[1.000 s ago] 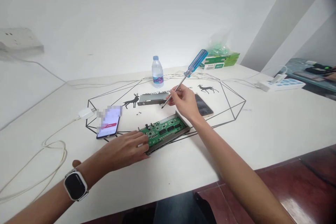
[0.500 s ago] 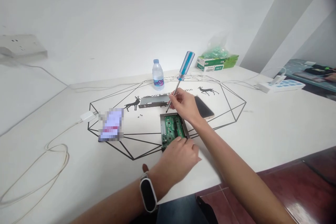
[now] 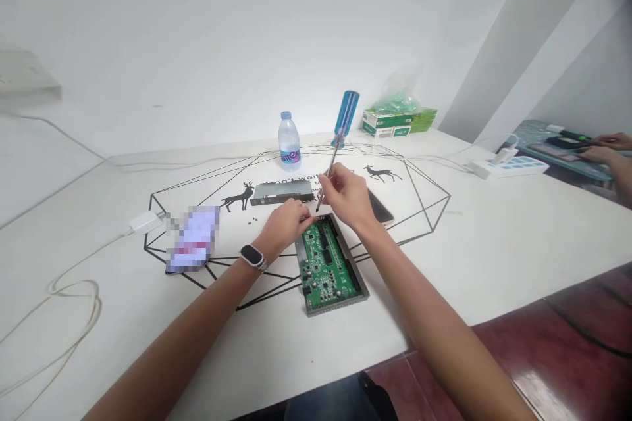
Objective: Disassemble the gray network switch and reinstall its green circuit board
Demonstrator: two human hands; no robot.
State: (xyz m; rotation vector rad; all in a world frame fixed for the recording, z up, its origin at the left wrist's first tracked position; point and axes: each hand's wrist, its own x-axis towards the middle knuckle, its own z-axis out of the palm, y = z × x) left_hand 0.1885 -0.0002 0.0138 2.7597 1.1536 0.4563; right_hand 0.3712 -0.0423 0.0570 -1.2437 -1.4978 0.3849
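Observation:
My right hand (image 3: 348, 196) is closed around the metal shaft of a screwdriver (image 3: 346, 112) with a clear blue handle, held nearly upright with the handle at the top. Its tip points down at the far edge of an open metal case (image 3: 338, 306) holding a green circuit board (image 3: 323, 266). At the case's far left corner is my left hand (image 3: 285, 227), its fingers bent together close to the screwdriver tip; what they pinch, if anything, is too small to make out. Just beyond lies a flat metal cover (image 3: 284, 192). A few tiny dark pieces (image 3: 253, 220) rest left of the hand.
A phone (image 3: 195, 237) with a charging cable lies left. Another phone (image 3: 380, 207) is partly hidden behind my right hand. A water bottle (image 3: 289, 141), green boxes (image 3: 388, 122) and a power strip (image 3: 508, 166) stand farther back. Another person's hand (image 3: 600, 152) shows at far right.
My left hand has moved from the near end of the case to its far left corner, uncovering the board. My right hand still holds the screwdriver there. The view has shifted slightly right.

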